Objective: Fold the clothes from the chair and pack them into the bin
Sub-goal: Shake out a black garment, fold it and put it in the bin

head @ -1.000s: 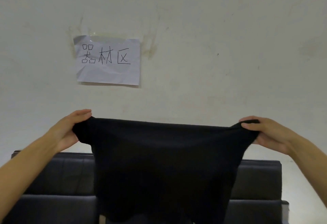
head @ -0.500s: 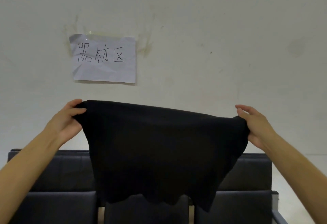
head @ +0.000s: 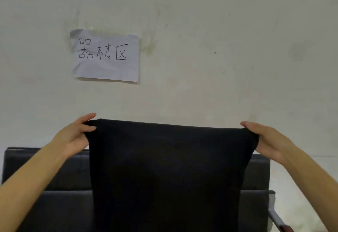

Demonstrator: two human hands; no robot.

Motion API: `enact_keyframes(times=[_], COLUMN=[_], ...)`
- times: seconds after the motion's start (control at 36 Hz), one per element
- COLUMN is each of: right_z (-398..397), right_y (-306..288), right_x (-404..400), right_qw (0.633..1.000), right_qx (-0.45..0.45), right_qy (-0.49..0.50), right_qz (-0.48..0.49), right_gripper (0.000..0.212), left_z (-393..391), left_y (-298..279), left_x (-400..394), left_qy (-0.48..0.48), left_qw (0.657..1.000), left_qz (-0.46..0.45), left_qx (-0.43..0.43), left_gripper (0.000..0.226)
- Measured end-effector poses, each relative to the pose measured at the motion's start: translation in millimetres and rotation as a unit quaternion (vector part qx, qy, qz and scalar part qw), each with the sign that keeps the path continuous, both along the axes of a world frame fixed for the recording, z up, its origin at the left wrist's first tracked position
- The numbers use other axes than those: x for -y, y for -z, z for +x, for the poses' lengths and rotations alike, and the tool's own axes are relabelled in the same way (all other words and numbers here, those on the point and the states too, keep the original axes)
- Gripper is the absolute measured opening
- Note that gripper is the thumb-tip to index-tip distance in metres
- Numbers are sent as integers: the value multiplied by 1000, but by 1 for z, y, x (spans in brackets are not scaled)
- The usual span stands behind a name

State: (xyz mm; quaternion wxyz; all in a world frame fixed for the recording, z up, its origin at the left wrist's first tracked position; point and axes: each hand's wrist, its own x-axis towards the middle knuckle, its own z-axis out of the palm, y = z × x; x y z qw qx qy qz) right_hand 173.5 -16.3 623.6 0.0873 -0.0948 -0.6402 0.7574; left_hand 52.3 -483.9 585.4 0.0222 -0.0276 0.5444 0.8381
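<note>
You are facing a pale wall (head: 219,30). It has faint stains and little dark marks on it. A sheet of white paper (head: 106,56) is stuck on the wall, up on your left. The paper is a bit wrinkled. It has three big signs drawn on it in black pen, 器材区, all in one row. A strip of shiny clear tape (head: 91,28) holds the top edge of the paper to the wall. Low on your right, a strip of pale floor (head: 301,186) shows.
</note>
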Motion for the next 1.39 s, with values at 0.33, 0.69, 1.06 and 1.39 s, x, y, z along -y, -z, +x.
enact_keyframes(times=[0.33,0.69,1.06,1.39], right_z=[48,113,195,222], right_y=[4,19,21,25], right_x=[-13,-39,-85,-107], right_qw=[949,962,857,726], right_qx=[57,44,100,63], right_qy=[-11,3,-115,-162], right_qz=[310,271,492,665], right_gripper=[19,18,15,12], left_z=[52,158,248,279], left_y=[16,24,38,20], left_x=[-3,-54,-67,-65], left_qy=[-77,-46,-78,0], left_qw=[973,996,886,703], left_qz=[-216,-10,-456,-703], left_qx=[-1,81,-27,-111], left_gripper=[24,25,45,7])
